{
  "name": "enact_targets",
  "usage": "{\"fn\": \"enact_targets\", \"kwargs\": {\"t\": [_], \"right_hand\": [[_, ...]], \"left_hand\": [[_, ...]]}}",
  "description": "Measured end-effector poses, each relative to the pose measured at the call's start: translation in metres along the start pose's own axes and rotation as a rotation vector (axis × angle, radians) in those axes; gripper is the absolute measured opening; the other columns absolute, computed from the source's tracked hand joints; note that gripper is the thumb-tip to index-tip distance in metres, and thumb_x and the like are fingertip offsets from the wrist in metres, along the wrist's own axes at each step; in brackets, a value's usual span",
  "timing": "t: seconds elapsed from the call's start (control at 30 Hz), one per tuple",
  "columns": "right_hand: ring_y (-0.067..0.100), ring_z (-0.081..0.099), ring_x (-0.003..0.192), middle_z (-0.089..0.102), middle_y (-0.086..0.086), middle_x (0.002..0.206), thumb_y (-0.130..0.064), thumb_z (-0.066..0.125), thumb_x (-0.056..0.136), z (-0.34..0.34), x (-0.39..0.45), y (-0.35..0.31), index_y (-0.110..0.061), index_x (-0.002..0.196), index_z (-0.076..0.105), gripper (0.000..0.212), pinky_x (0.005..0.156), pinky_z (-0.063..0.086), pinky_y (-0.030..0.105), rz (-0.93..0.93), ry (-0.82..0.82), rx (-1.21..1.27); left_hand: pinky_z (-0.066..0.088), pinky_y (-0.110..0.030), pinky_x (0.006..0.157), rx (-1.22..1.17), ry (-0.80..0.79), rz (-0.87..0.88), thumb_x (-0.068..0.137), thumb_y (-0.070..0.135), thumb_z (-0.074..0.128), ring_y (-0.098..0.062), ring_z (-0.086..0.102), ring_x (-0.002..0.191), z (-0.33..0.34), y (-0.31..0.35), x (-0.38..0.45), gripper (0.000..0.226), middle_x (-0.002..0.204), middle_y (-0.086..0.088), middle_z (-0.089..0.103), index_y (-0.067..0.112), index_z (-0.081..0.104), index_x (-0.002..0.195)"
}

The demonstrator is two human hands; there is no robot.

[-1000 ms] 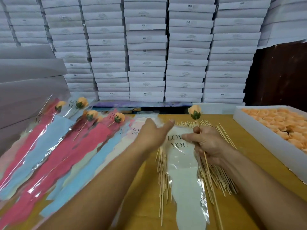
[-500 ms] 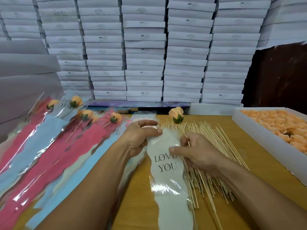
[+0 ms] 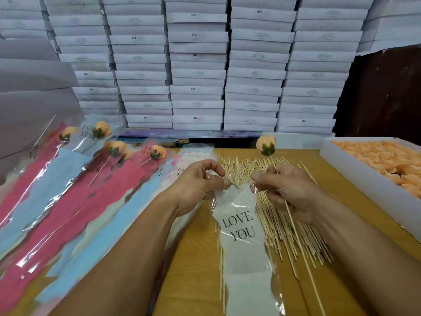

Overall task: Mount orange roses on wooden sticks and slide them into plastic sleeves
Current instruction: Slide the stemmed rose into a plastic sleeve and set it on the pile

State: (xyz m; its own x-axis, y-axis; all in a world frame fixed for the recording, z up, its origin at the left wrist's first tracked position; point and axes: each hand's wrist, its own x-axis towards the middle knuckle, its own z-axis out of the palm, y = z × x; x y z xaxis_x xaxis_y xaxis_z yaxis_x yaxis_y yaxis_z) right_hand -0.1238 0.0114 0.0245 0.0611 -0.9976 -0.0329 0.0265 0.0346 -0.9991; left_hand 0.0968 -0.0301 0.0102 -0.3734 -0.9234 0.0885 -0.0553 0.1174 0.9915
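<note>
Centre frame: left hand [image 3: 198, 185] pinches the top left edge of the white-and-clear plastic sleeve printed LOVE YOU [image 3: 239, 226] between thumb and forefinger. Right hand [image 3: 284, 190] pinches the opposite top edge with its fingertips while its curled fingers hold the thin wooden stick [image 3: 293, 226] carrying the orange rose with green calyx [image 3: 266, 145], head up, above centre. Sleeve lies over the loose pile of bare wooden sticks [image 3: 268, 215] on the yellow-brown wooden table [image 3: 196, 258].

Risk, judged: the film layers may cling, so the mouth stays shut. The stick could then snag or pierce the film. One hand doing two jobs could let the rose slip.
</note>
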Motion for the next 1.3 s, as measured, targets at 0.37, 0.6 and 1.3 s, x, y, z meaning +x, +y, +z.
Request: {"fn": "enact_targets", "kwargs": {"t": [0.37, 0.6, 1.3], "right_hand": [[0.009, 0.036, 0.031, 0.074, 0.020, 0.083, -0.002, 0.075, 0.083, -0.001, 0.004, 0.004, -0.011, 0.094, 0.044, 0.034, 0.026, 0.027, 0.019, 0.111, -0.007, -0.020], [0.008, 0.037, 0.033, 0.075, 0.018, 0.084, -0.023, 0.068, 0.094, -0.008, 0.012, 0.010, -0.008, 0.099, 0.055, 0.021, 0.030, 0.020, 0.017, 0.125, 0.011, -0.073], [0.009, 0.030, 0.032, 0.045, -0.002, 0.043, -0.013, 0.032, 0.098, -0.018, 0.086, -0.036, -0.016, 0.079, 0.050, 0.026, 0.035, 0.022, 0.015, 0.086, 0.417, 0.049]], "left_hand": [[0.052, -0.029, 0.089, 0.178, 0.079, 0.208, 0.077, 0.006, 0.081, -0.020, 0.062, 0.100, 0.000, 0.003, -0.002, 0.013, 0.101, 0.002, 0.066, 0.019, 0.079, 0.078], [0.046, -0.019, 0.060, 0.153, -0.077, 0.170, 0.094, 0.004, 0.064, -0.013, 0.058, 0.073, -0.002, -0.002, -0.005, 0.014, 0.085, -0.001, 0.070, 0.015, 0.072, 0.090], [0.015, -0.019, 0.043, -0.003, -0.411, 0.042, 0.097, 0.025, 0.056, -0.006, 0.066, 0.065, -0.002, 0.003, -0.013, 0.014, 0.077, -0.001, 0.073, 0.032, 0.063, 0.087]]}}
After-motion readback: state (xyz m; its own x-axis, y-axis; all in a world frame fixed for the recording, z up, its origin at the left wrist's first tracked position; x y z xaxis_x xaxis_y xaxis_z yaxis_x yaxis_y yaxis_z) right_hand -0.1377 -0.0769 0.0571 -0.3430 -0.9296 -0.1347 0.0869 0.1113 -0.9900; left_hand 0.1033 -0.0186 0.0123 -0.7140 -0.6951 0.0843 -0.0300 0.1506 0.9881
